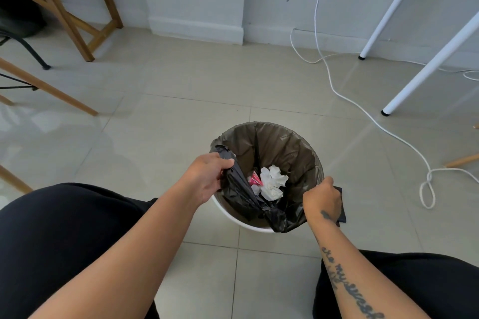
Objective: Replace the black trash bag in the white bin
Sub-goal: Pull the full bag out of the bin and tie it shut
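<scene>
A round white bin [234, 217] stands on the tiled floor between my knees, lined with a black trash bag [280, 147]. Crumpled white paper [272, 182] and a pink scrap [255, 179] lie inside the bag. My left hand [206, 180] grips the bag's left edge, which is pulled off the rim and gathered inward. My right hand [322, 198] pinches the bag's edge at the right rim and also holds a small folded black piece [342, 212] under its fingers. The near part of the bag is bunched over the front rim.
A white cable [383, 129] trails across the floor to the right of the bin. Two white slanted table legs [425, 70] stand at the right. Wooden furniture legs [77, 21] and a black chair leg [36, 54] are at the left. My knees in black trousers flank the bin.
</scene>
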